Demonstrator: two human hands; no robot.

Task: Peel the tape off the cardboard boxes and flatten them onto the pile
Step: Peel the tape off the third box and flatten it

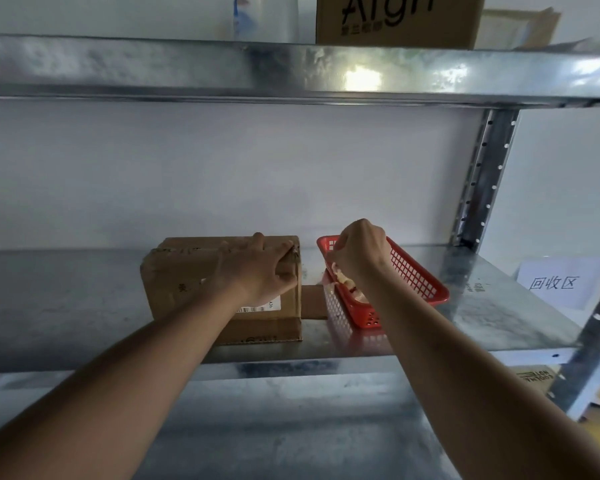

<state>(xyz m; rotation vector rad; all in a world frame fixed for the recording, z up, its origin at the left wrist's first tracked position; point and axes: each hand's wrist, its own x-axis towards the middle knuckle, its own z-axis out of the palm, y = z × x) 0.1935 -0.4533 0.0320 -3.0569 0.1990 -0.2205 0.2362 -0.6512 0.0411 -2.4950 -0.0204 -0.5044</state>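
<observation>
A brown cardboard box (181, 278) with a white barcode label stands on the metal shelf (66, 306). My left hand (257, 268) grips its upper right corner, fingers curled over the top edge. My right hand (359, 251) hovers over a red plastic basket (416, 275) just right of the box, fingers pinched together; what they pinch is hidden. Crumpled clear tape (347, 284) lies in the basket under that hand. A small flat piece of cardboard (312, 301) sits between box and basket.
A shelf beam (291, 71) crosses overhead, bearing a printed carton (395, 19). An upright post (482, 174) stands at the right. A paper sign (558, 284) hangs on the right, with more cardboard (537, 375) below it.
</observation>
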